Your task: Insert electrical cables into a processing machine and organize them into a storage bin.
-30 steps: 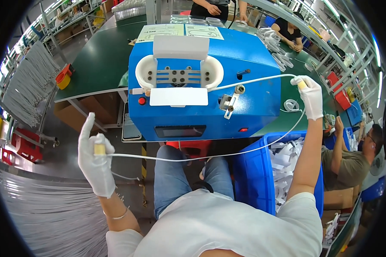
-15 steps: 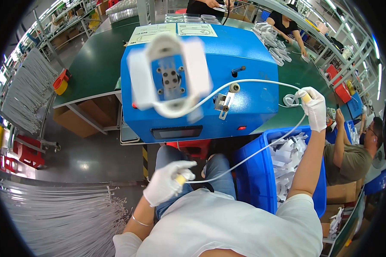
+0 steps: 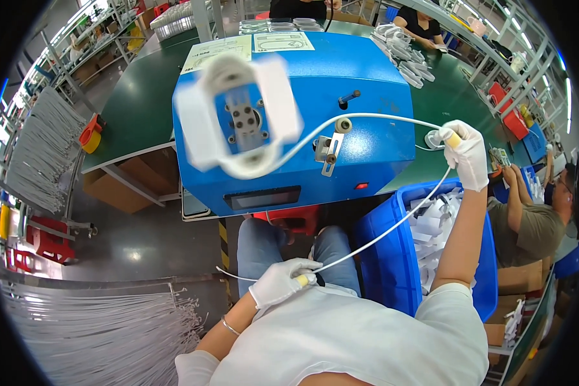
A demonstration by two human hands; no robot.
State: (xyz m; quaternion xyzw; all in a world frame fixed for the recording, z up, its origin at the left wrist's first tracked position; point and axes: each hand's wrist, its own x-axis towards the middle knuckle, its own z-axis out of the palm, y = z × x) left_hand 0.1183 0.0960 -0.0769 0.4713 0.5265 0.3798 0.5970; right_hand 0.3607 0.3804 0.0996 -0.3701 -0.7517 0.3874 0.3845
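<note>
A white cable [image 3: 392, 233] runs through both my gloved hands. My right hand [image 3: 468, 157], raised at the right of the blue winding machine [image 3: 373, 87], is closed around it. From there the cable crosses a guide roller [image 3: 343, 125] to the white winding head [image 3: 282, 100], which is blurred by motion and has cable around it. My left hand [image 3: 282, 282], above my lap, pinches the lower stretch, and a short tail sticks out to its left. Both white gloves have yellow finger wraps.
A blue bin [image 3: 386, 257] of white bundles stands at my right. Many long cables hang over a rack [image 3: 96, 321] at lower left. Coiled cables [image 3: 402, 55] lie on the green table [image 3: 135, 96], near a yellow-red tape dispenser [image 3: 91, 134]. Co-workers sit at the right and far side.
My left hand has slid right along the cable toward my middle, and a loose tail now shows to its left. My right hand stays nearly in place. The winding head is blurred in both frames.
</note>
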